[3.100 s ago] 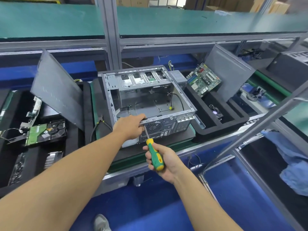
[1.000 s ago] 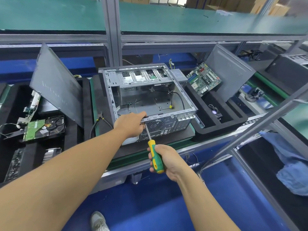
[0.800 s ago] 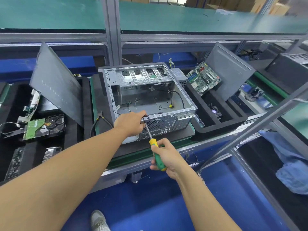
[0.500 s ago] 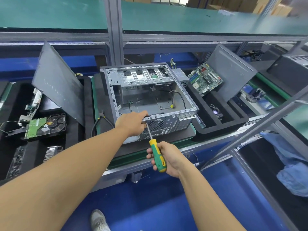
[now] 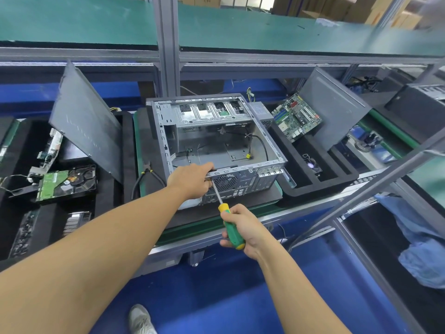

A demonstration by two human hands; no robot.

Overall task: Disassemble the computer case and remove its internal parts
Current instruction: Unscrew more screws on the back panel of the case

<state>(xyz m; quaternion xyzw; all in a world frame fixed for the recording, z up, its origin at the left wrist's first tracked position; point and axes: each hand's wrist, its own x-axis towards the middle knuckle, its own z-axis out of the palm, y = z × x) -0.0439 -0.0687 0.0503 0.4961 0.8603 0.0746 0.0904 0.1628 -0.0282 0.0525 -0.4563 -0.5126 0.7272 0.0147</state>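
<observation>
An open grey computer case (image 5: 267,138) lies on a black mat in the middle of the bench, its inside nearly bare apart from a black cable. My left hand (image 5: 191,180) grips the near rear edge of the case. My right hand (image 5: 243,229) holds a green and yellow screwdriver (image 5: 231,227); its shaft points up to the rear panel just under my left hand, where the tip is hidden.
A grey side panel (image 5: 84,121) leans at the left, another panel (image 5: 334,104) at the right. A motherboard (image 5: 296,116) stands in the right black foam tray (image 5: 337,177). A hard drive (image 5: 65,184) lies in the left tray. Pliers (image 5: 147,169) lie beside the case.
My right hand has shifted its hold on the screwdriver handle slightly; the shaft stays at the same spot on the rear panel. My left hand keeps its grip on the case edge.
</observation>
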